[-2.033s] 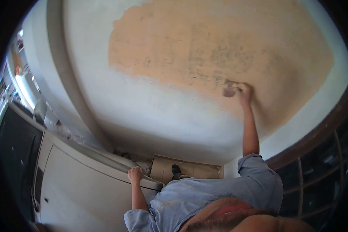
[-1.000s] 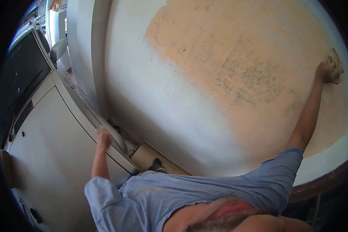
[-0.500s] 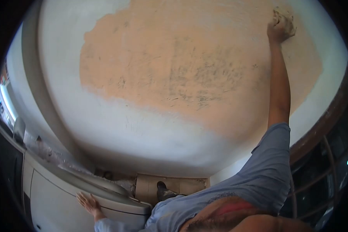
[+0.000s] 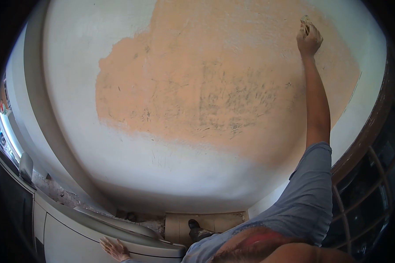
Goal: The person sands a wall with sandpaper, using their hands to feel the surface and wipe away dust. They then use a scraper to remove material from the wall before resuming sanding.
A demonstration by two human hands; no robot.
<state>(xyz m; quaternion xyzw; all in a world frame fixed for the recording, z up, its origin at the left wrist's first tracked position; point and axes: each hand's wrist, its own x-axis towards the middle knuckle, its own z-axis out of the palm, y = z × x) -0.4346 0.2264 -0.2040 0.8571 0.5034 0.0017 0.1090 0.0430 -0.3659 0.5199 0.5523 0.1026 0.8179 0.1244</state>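
Your right hand [image 4: 309, 40], arm stretched high, pinches a small sanding pad [image 4: 304, 23] against the orange patch [image 4: 206, 87] of the wall; the pad sits just above your fingers. Your left hand [image 4: 115, 249], fingers spread, rests flat on the car [image 4: 74, 236]

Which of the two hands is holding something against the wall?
The right hand, raised high, grips a small pad on the orange patch; the left hand lies flat, empty.
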